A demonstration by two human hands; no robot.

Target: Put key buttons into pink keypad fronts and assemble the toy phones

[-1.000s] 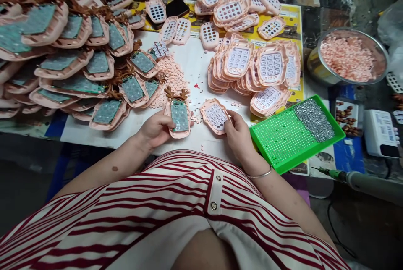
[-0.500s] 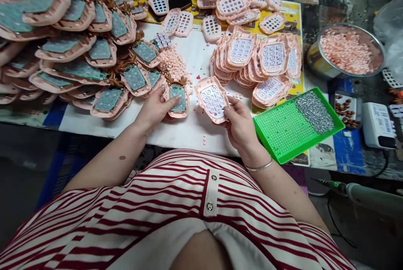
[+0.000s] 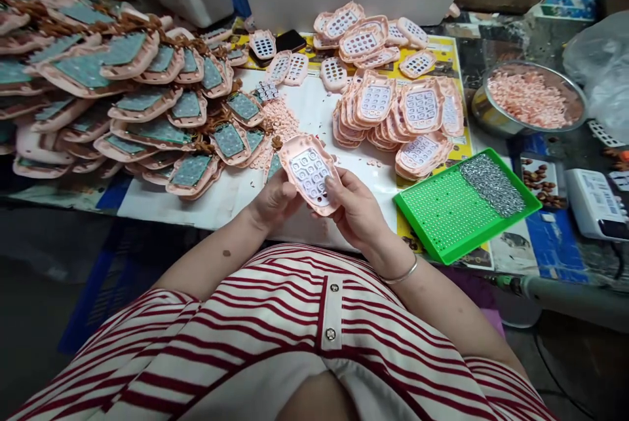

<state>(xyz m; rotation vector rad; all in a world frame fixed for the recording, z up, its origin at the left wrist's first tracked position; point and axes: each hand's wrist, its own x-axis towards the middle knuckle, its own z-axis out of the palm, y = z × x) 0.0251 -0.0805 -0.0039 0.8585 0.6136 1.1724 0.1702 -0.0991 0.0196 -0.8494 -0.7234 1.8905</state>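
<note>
My right hand (image 3: 361,215) grips the lower right edge of a pink plastic shell half (image 3: 310,175) fitted with a whitish keypad, its thumb on the keypad's lower corner. My left hand (image 3: 274,201) is closed at the shell's left side, on a second pink half with a green circuit board (image 3: 274,167). That second half is mostly hidden behind the keypad half; a brown piece (image 3: 276,143) shows at its top. Small pink plastic parts (image 3: 280,116) lie heaped just beyond, beside more board-fitted halves (image 3: 230,141).
Many board-fitted halves (image 3: 189,172) are piled at left. Stacked keypad halves (image 3: 376,97) stand beyond my right hand. A green tray (image 3: 432,211) holds silvery screws (image 3: 494,182). Farther right are a metal bowl (image 3: 479,103) of pink parts and a white device (image 3: 597,201).
The keypad half has moved left, over the board-fitted half, and now covers most of it. My hands have come together. The whole view has shifted slightly.
</note>
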